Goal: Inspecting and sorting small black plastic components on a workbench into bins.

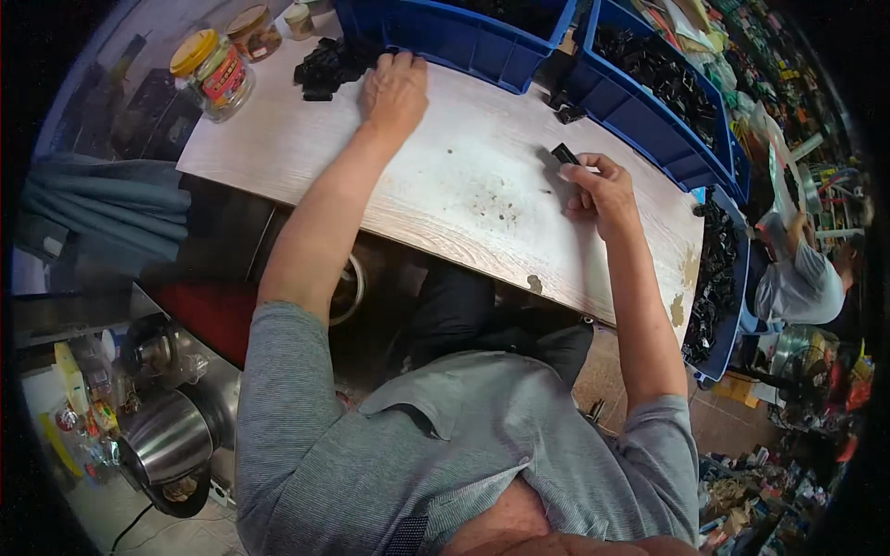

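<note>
A small black plastic piece (pixel 562 153) is pinched between the thumb and fingers of my right hand (pixel 603 193), just above the right side of the table. My left hand (pixel 397 88) rests at the far edge of the tabletop, fingers bent and close together. Its fingertips reach in among black parts, so what they grip, if anything, is hidden. Beside it, on the left, lies a loose pile of black plastic pieces (pixel 326 68). The pale wood-grain table (pixel 445 185) has dark specks and some worn patches.
Blue bins (pixel 464 48), (pixel 640 107) line the far side; the right one holds many black pieces. Another blue bin (pixel 718 278) stands off the right edge. A yellow-lidded jar (pixel 215 79) sits far left. A metal kettle (pixel 171 435) is lower left. Another person (pixel 802 283) works at far right.
</note>
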`<state>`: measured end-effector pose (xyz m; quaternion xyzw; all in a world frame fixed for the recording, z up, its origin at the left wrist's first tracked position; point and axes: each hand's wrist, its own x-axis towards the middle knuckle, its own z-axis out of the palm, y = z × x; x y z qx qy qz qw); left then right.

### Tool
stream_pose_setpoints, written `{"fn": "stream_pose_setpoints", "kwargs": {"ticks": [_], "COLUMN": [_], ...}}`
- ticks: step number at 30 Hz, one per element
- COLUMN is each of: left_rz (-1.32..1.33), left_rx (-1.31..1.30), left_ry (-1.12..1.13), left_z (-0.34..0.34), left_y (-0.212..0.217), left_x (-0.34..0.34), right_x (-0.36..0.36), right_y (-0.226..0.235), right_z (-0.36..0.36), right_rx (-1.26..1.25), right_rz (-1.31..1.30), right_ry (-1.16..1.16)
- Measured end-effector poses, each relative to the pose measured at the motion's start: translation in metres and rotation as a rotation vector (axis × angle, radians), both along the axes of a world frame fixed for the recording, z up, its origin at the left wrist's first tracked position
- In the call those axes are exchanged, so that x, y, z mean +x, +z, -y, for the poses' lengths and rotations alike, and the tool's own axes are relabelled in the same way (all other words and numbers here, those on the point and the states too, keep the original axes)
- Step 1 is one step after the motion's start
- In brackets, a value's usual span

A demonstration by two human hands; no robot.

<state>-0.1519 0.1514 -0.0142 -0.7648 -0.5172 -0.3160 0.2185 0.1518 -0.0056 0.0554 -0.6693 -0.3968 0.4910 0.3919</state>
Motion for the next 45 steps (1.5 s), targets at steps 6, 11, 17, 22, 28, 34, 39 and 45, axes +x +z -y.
{"fn": "stream_pose_setpoints", "kwargs": {"ticks": [6, 11, 17, 22, 28, 34, 39, 45], "left_rz": [0.199, 0.359, 0.577, 0.376, 0.150, 0.200, 0.198, 0.190], "left_rx": [-0.120, -0.405, -0.456, -0.266, -0.181, -0.271, -0.269, -0.263], "left_ry": [-0.200, -0.241, -0.199, -0.252, -0.305, -0.451, -0.462, -0.445], "left_z": [0.014, 0.021, 0.022, 0.034, 0.044, 0.083, 0.082, 0.080], "left_y": [-0.001, 0.018, 0.024, 0.021, 0.005, 0.019, 0.016, 0.015], "left_x": [0.002, -0.012, -0.025, -0.012, -0.005, 0.046, 0.045, 0.047], "right_x": [0.063, 0.135, 0.230, 0.216, 0.102, 0.058, 0.024, 0.028], "right_y": [-0.007, -0.014, -0.020, -0.023, -0.006, -0.010, -0.006, -0.020], "right_z": [0.018, 0.028, 0.045, 0.051, 0.007, -0.036, -0.065, -0.086], "right_rx": [0.040, 0.103, 0.177, 0.277, 0.163, 0.111, 0.133, 0.163], "right_rz": [-0.042, -0.012, -0.046, 0.055, 0.096, 0.117, 0.336, 0.541], "right_ry": [-0.201, -0.439, -0.802, -0.843, -0.453, -0.189, -0.041, 0.034]}}
